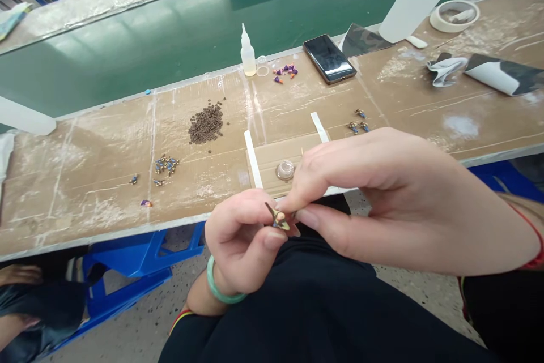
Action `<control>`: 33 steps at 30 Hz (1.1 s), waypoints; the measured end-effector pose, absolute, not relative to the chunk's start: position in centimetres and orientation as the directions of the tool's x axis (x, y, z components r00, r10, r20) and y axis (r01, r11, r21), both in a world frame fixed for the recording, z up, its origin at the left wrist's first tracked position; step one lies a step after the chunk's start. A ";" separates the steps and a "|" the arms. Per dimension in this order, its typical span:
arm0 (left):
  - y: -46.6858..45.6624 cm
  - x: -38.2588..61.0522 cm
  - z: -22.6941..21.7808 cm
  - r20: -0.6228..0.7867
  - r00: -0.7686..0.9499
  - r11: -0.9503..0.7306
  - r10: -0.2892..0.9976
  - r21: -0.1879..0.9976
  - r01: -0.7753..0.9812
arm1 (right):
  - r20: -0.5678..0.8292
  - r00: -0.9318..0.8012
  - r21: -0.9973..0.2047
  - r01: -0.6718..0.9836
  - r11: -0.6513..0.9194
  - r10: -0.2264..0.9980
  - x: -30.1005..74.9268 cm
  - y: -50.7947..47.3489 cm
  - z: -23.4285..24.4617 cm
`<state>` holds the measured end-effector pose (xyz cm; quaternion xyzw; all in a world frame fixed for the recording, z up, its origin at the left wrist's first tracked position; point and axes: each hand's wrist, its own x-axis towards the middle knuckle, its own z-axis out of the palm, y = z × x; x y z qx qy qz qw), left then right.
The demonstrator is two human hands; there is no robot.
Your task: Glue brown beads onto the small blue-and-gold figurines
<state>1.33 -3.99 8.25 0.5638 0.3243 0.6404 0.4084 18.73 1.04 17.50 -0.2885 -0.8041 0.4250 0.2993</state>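
our left grip (240,241) and right grip (382,204) are both narrow, pinching a tiny painted figurine (279,218) between their fingertips, just off the near edge of the bench. a jade bangle (225,284) circles our left wrist. further out on the bench (85,199) we have a small round cap (285,170) on a cardboard sheet (267,162), a heap of brown granules (207,123), a cluster of painted pieces (166,165), a squeeze bottle (248,52), a phone (329,59) and a roll of masking tape (454,16).

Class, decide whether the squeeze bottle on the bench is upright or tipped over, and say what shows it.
Upright: the squeeze bottle stands on its base, nozzle pointing up.
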 end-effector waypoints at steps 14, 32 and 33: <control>-3.7 1.6 8.4 0.621 -0.075 -0.626 0.780 0.774 -0.097 | 0.279 -0.658 -0.852 0.167 0.497 0.699 18.9 1.0 17.0; -3.4 1.5 8.7 0.661 -0.062 -0.662 0.748 0.738 -0.128 | 0.340 -0.647 -0.842 0.112 0.527 0.682 18.6 0.9 16.9; -3.5 1.4 8.6 0.668 -0.060 -0.669 0.742 0.733 -0.125 | 0.333 -0.647 -0.853 0.104 0.512 0.686 18.6 0.9 16.9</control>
